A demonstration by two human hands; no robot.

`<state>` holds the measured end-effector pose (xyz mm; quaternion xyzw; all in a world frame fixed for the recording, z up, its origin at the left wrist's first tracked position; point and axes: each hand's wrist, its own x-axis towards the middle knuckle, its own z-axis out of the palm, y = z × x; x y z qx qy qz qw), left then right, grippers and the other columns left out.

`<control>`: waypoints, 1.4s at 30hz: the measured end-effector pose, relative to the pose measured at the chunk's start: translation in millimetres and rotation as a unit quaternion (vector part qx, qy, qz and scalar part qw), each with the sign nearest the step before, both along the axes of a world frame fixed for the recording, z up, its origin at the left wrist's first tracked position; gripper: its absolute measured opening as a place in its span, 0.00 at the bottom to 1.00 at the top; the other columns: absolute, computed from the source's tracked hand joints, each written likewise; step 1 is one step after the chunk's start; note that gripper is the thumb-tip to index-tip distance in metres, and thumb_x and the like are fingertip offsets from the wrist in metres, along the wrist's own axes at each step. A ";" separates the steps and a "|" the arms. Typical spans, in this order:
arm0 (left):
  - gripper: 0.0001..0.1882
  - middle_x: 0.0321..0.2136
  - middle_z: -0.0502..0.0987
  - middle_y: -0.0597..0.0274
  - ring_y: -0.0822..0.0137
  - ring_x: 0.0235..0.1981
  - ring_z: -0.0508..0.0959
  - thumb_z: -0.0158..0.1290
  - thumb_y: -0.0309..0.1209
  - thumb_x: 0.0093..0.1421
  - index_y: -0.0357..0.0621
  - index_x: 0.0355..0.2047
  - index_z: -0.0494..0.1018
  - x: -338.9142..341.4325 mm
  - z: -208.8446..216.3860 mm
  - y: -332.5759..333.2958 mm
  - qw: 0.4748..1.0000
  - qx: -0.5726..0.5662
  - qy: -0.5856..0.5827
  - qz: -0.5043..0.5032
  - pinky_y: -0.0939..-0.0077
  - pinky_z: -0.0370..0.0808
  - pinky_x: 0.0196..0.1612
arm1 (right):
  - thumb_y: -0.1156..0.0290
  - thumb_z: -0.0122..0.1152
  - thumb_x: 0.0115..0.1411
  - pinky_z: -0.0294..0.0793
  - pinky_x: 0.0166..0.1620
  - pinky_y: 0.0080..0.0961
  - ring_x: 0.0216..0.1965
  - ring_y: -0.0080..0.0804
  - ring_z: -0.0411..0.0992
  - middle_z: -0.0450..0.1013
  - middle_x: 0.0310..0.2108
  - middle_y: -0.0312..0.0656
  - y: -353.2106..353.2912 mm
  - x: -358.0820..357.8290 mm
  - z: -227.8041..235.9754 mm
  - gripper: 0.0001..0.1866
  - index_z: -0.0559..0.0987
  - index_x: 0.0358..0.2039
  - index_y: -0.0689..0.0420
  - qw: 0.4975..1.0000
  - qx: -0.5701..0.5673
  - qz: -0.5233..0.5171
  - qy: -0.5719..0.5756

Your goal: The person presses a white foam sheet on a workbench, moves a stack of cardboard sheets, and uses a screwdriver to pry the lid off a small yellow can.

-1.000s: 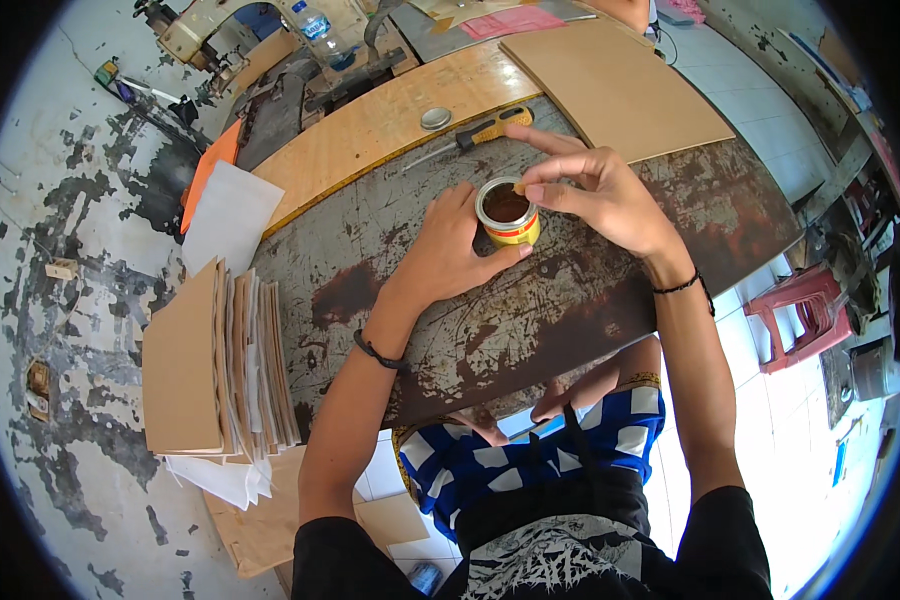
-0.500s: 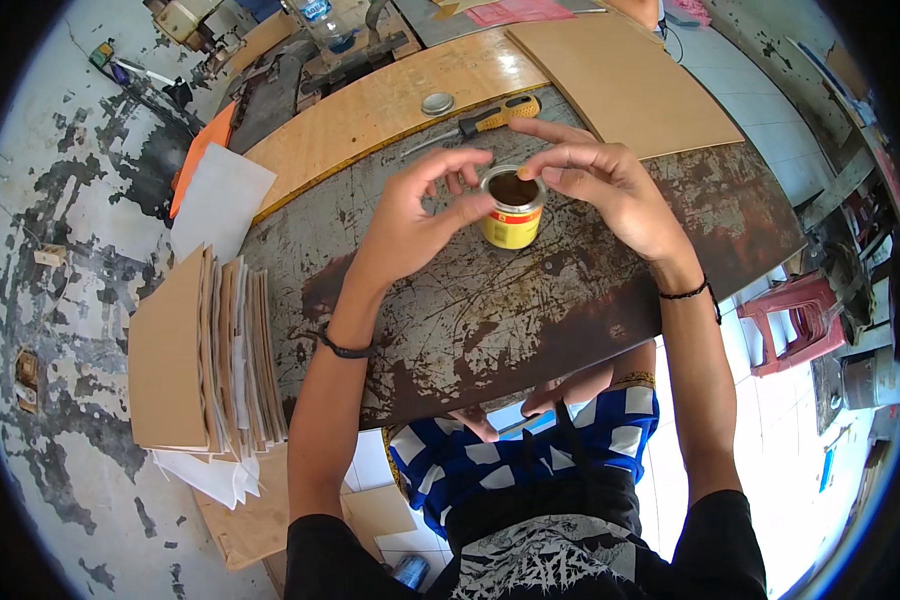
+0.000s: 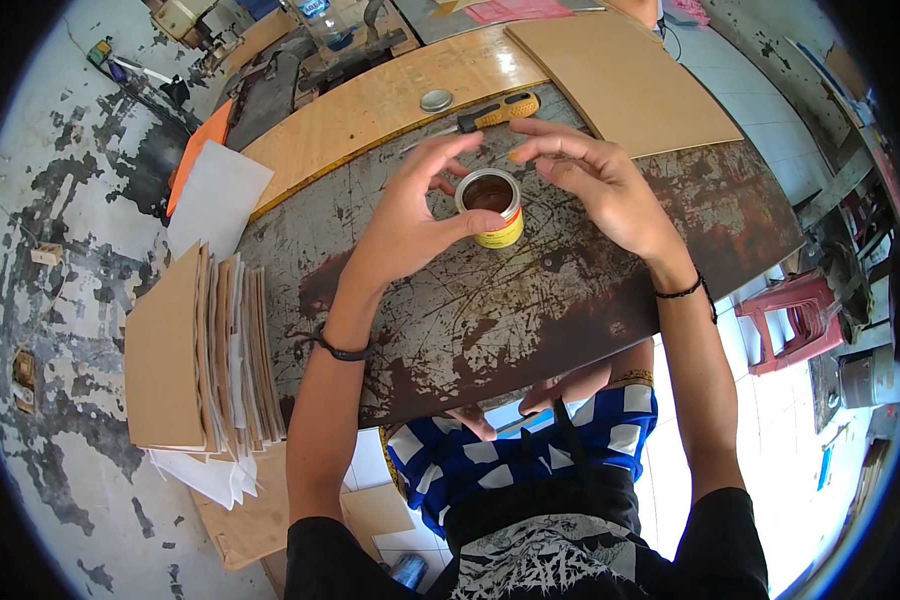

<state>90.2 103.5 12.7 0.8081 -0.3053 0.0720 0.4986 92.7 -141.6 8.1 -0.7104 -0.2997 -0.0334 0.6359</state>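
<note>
A small yellow-and-red tin can (image 3: 502, 236) with a bare metal rim stands on the worn metal tabletop (image 3: 450, 340). Brown stuff shows inside it. My left hand (image 3: 415, 215) is curled round the can's left side, thumb across its front and some fingers behind; the fingers' contact is partly hidden. To the right of the can and apart from it hovers my right hand (image 3: 605, 185), empty, fingers bent and spread. One of its fingertips carries a yellowish-brown smear. Beyond the hands lie a screwdriver (image 3: 505, 110) with a yellow-and-black handle and a round metal lid (image 3: 436, 100).
Stacked brown boards and papers (image 3: 185, 360) stand at the table's left edge, near a pale sheet (image 3: 220, 195). A large flat brown board (image 3: 630, 90) covers the far right. A wooden plank (image 3: 370, 100) runs along the back. A red plastic stool (image 3: 795, 320) is on the floor to the right.
The can has shifted slightly left, in toward my left palm. My right hand's fingers have come away from the can's mouth and rim, lifting and opening a little.
</note>
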 end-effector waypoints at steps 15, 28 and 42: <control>0.16 0.34 0.76 0.65 0.76 0.31 0.70 0.59 0.34 0.65 0.41 0.51 0.76 -11.3 8.8 -8.6 0.998 -0.013 0.008 0.057 0.79 0.69 0.36 | 0.71 0.53 0.68 0.64 0.64 0.32 0.61 0.36 0.68 0.72 0.60 0.47 -1.2 2.7 -1.6 0.13 0.83 0.46 0.61 1.000 -0.026 -0.005 0.015; 0.12 0.36 0.84 0.56 0.67 0.36 0.82 0.63 0.26 0.59 0.39 0.43 0.82 -13.8 7.7 -15.1 0.989 0.002 -0.142 0.050 0.73 0.77 0.42 | 0.74 0.54 0.68 0.67 0.62 0.32 0.61 0.37 0.68 0.68 0.63 0.44 5.2 -2.1 1.7 0.12 0.82 0.47 0.59 0.998 -0.031 0.060 0.005; 0.07 0.30 0.81 0.66 0.64 0.32 0.80 0.63 0.25 0.55 0.45 0.35 0.79 -24.0 11.7 -22.6 0.876 0.101 -0.444 0.160 0.68 0.66 0.36 | 0.71 0.52 0.68 0.64 0.65 0.34 0.64 0.38 0.66 0.69 0.64 0.47 4.9 -6.0 6.5 0.16 0.82 0.52 0.59 0.991 0.049 0.111 0.056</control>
